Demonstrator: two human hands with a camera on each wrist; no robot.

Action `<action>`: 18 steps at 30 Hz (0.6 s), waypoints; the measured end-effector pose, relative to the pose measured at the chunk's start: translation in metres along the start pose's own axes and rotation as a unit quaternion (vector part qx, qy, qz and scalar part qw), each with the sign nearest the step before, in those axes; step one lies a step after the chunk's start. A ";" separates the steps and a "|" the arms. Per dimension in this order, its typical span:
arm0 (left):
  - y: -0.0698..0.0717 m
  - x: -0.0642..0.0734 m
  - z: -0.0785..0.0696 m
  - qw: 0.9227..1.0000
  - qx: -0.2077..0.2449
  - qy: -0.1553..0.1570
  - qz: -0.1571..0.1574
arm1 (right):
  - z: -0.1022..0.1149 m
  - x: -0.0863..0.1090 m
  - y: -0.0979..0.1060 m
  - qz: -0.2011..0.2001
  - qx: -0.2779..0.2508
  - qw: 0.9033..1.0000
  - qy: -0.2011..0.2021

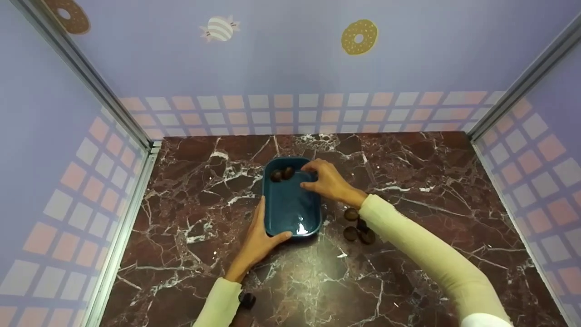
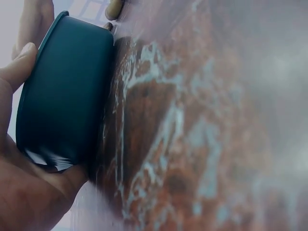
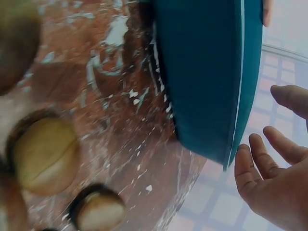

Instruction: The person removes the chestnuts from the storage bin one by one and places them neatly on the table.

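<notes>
A deep blue-green rectangular dish stands on the tabletop. Its near left corner is held by my left hand, thumb over the near rim and fingers along the left side; the left wrist view shows the dish wall against this palm. Two dark brown, rounded, chestnut-like pieces lie at the dish's far end. Over the far right rim is my right hand, fingers apart and bent a little, nothing seen between them. Several similar pieces lie right of the dish, partly behind the right sleeve; up close, one piece has a tan face.
The tabletop is dark red-brown with white marbled veins. Lilac panels with pink and white squares enclose its back and sides, and a metal strip runs down the left edge.
</notes>
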State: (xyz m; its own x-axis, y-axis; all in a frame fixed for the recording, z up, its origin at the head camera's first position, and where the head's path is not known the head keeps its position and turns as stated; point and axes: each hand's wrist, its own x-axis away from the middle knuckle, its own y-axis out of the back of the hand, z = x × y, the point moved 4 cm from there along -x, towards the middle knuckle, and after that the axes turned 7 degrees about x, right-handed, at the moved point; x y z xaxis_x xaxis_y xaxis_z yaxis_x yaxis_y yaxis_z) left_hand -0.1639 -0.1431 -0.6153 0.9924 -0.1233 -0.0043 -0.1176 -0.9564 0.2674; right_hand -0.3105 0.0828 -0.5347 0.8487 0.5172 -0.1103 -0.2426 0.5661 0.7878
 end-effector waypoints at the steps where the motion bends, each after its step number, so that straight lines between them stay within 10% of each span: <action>1: -0.001 0.000 0.000 1.000 0.001 0.000 -0.002 | 0.001 -0.002 -0.003 0.002 -0.002 1.000 0.001; 18: -0.001 0.000 -0.001 1.000 0.005 0.010 0.007 | -0.024 -0.045 -0.050 0.008 0.012 1.000 0.006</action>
State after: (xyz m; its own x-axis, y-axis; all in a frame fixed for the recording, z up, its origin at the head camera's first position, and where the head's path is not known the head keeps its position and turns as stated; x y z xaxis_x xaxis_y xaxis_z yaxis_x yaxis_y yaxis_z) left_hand -0.1643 -0.1420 -0.6142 0.9912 -0.1310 0.0188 -0.1314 -0.9571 0.2581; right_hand -0.3477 0.0468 -0.5837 0.8396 0.5330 -0.1050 -0.2444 0.5431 0.8033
